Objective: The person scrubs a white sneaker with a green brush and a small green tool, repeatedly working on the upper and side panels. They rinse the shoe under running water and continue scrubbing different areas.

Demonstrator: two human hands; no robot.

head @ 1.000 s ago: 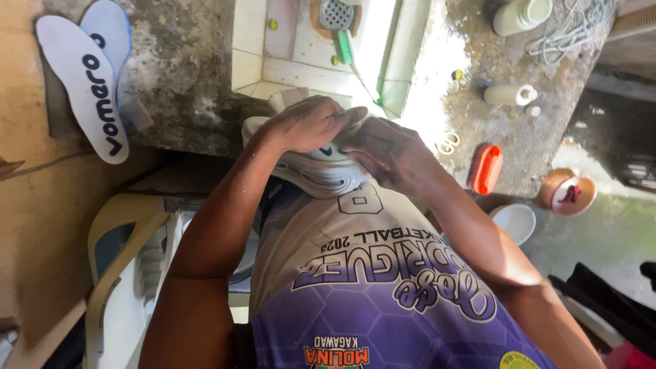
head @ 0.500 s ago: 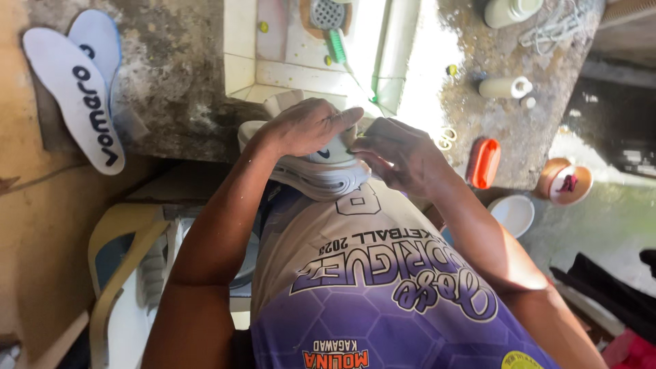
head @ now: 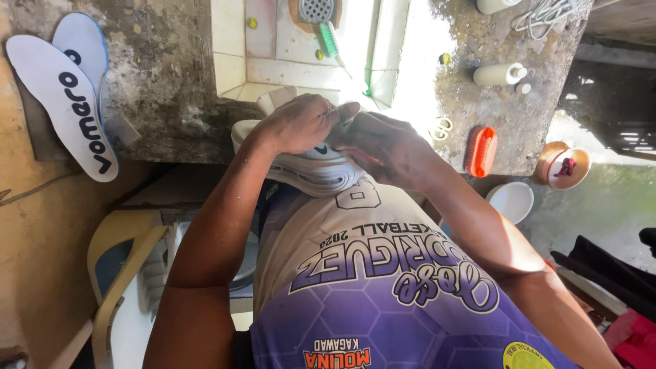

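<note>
the concrete surface (head: pixel 157 75) carries two insoles (head: pixel 68 96) at left and an orange brush (head: pixel 482 150) at right. a white shoe (head: pixel 311 167) rests against the person's belly, left hand (head: pixel 297 123) clasped over it, right hand (head: pixel 386 147) pinching its edge.

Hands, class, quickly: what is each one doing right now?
Left hand: closed over the top of the white sneaker, holding it.
Right hand: curled against the sneaker's side, gripping it.
</note>
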